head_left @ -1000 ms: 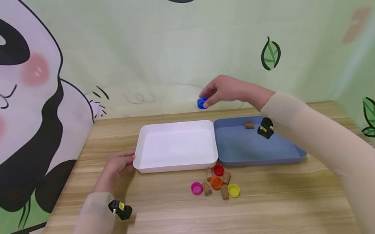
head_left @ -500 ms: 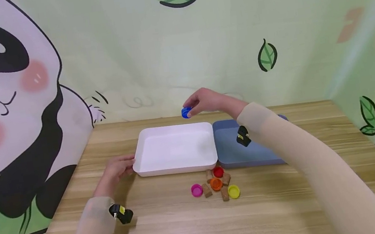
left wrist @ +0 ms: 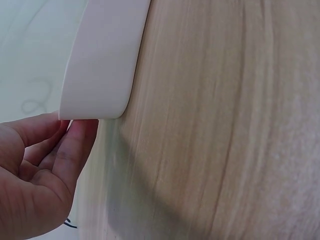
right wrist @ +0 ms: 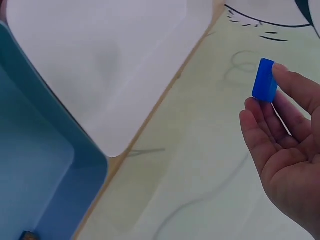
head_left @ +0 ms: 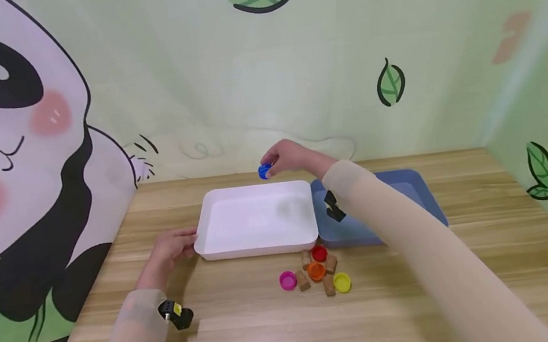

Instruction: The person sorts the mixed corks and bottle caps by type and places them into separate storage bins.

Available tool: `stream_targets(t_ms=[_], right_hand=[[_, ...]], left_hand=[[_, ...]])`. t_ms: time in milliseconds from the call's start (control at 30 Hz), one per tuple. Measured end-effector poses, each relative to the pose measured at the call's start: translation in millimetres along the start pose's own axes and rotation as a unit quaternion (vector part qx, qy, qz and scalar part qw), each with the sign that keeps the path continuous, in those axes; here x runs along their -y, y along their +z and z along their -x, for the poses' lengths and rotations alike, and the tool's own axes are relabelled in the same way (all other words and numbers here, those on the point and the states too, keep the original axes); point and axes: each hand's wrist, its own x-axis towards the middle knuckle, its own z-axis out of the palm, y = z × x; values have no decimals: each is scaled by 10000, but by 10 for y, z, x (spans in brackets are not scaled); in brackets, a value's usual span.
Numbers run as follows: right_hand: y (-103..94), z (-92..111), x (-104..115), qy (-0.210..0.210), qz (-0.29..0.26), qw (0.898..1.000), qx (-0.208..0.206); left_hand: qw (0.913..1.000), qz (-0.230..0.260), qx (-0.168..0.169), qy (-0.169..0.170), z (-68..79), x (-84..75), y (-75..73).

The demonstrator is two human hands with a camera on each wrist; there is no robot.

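Observation:
In the right wrist view my right hand (right wrist: 287,145) pinches a blue bottle cap (right wrist: 265,80) between thumb and fingertips. The head view has that hand (head_left: 289,156) in the air over the far edge of the white tray (head_left: 258,246). My left hand (head_left: 171,247) rests at the tray's left end. In the left wrist view, the fingertips of this hand (left wrist: 45,165) touch the tray's end wall (left wrist: 102,75) and are not wrapped round it.
A blue-grey tray (head_left: 427,196) adjoins the white one, partly behind my right sleeve; a brown piece (right wrist: 29,235) lies in it. In front of the trays are pink (head_left: 287,280), red (head_left: 319,253), orange (head_left: 316,271) and yellow (head_left: 342,282) caps among several brown blocks (head_left: 329,286).
My right hand has moved left and lower with the blue bottle cap, from beyond where the trays meet to the white tray's far edge. My left hand has stayed at the tray.

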Motion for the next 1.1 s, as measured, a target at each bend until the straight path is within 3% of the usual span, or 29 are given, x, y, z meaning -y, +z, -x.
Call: stream_targets(t_ms=[400,733,1100], right_hand=[[387,-86,-141,127,264,9989,366],[551,-116,-147,134,273,9983,498],[771,-192,-199,220,794,9948,606]], left_hand=[[10000,-3,3,-1,-6,84,17],[9999,-125,-21,-20,8,13,8],[9999,-41,65,103,-11,27,-3]])
